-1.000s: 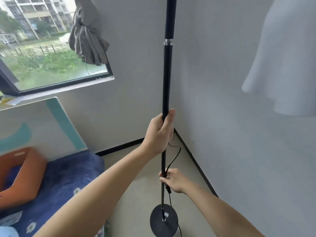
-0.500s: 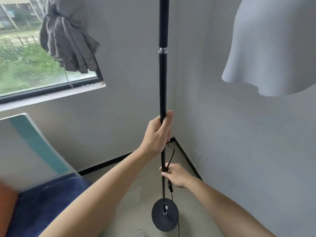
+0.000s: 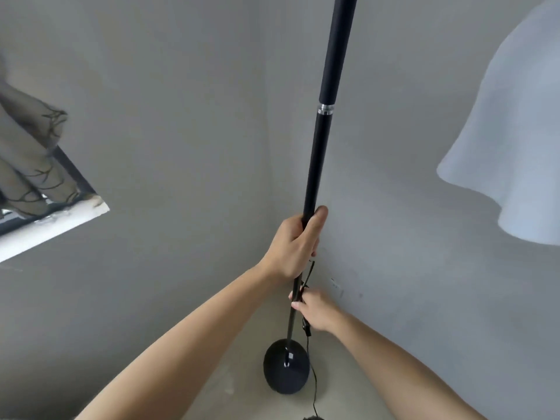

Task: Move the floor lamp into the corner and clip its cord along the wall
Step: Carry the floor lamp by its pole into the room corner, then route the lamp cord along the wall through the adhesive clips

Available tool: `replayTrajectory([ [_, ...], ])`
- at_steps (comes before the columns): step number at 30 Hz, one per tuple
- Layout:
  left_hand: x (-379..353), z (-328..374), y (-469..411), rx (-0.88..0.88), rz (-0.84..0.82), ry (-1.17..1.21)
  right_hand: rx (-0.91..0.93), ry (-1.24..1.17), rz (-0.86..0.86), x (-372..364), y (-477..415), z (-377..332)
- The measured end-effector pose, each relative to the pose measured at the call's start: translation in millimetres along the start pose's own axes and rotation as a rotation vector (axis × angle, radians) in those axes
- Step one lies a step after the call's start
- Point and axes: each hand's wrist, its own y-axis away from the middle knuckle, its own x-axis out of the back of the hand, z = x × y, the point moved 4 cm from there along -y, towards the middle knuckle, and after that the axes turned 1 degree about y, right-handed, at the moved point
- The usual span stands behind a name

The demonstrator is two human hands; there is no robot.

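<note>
Floor lamp held in a room corner, seen from above through a wide-angle head view. Its black pole runs from the top edge of the frame down to a round black base that sits on the pale floor close to where the two grey walls meet; whether the base rests flat or is lifted slightly cannot be told. A silver collar joins the thicker upper section of the pole to the thinner lower one. The left hand grips the pole about midway, fingers wrapped fully round it and thumb pointing upward along the shaft. The right hand is lower on the pole, just above the base, its fingers closed on the pole together with the black cord; a short loop of cord shows between the two hands, and the rest trails down past the right side of the base toward the bottom edge of the frame. A small inline part on the cord lies just beneath the right hand. The white lamp shade hangs at the right, in front of the right-hand wall. At the left edge are a white window sill and bunched grey curtain fabric.
</note>
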Motion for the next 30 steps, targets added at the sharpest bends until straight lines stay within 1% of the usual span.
replayTrajectory([
  [3,14.7,-6.0,-42.3,-0.023,-0.047,-0.020,-0.001,-0.015,0.032,15.6,-34.8,-13.4],
  [6,29.2,-17.1,-84.7,-0.045,-0.053,-0.052,0.008,-0.077,0.058,29.8,-73.5,-25.3],
  [10,43.1,-34.8,-142.1,-0.004,-0.091,-0.083,0.016,-0.157,0.121,58.2,-121.2,-46.0],
  [12,48.2,-54.0,-188.1,0.031,-0.145,-0.107,-0.008,-0.195,0.144,79.1,-157.3,-51.9],
  [17,59.8,-76.1,-212.6,0.039,-0.127,-0.200,-0.008,-0.134,0.158,91.8,-172.3,-54.8],
  [23,84.6,-112.0,-273.7,0.043,-0.180,-0.220,-0.115,-0.116,0.156,105.9,-211.1,-44.6],
  [28,108.2,-144.2,-309.0,0.066,-0.219,-0.206,-0.251,-0.144,0.193,101.7,-219.4,-40.9],
  [30,116.4,-158.8,-320.2,0.093,-0.229,-0.186,-0.294,-0.113,0.217,101.7,-219.0,-40.4],
])
